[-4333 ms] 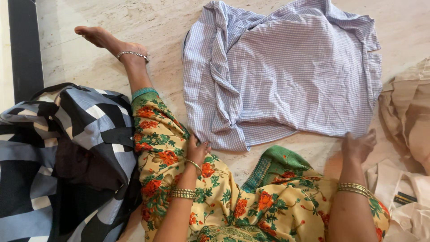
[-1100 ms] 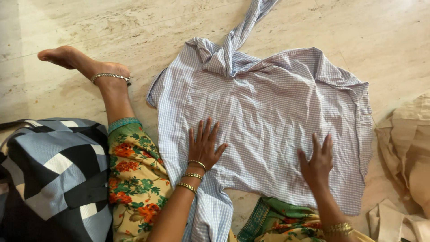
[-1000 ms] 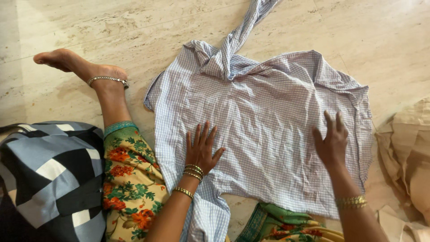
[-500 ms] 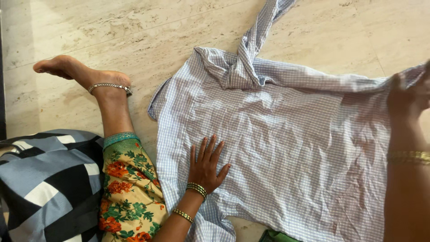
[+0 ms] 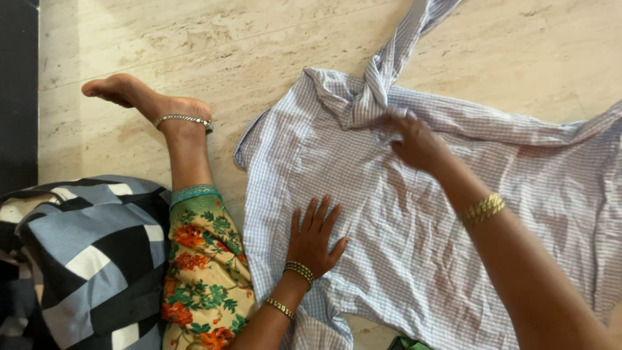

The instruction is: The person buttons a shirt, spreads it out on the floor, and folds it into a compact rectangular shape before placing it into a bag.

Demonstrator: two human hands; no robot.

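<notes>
A light blue checked shirt [image 5: 414, 227] lies spread on the pale stone floor. My left hand [image 5: 315, 236] presses flat on its near left part, fingers apart. My right hand [image 5: 414, 139] reaches across to the bunched, twisted cloth [image 5: 369, 97] near the shirt's top, where a sleeve runs off toward the upper edge of the view. The fingers touch that bunch; whether they pinch it is not clear. Gold bangles sit on both wrists.
My leg in yellow floral cloth [image 5: 201, 272] and my bare foot with an anklet [image 5: 149, 104] lie left of the shirt. A blue, black and white checked cloth [image 5: 78, 259] is heaped at the lower left. A dark strip [image 5: 18, 91] runs along the left edge.
The shirt, crumpled at first, is now spread wide. My right hand pulled its right side outward, then swung left to the twisted cloth at the top. My left hand stayed pressed flat.
</notes>
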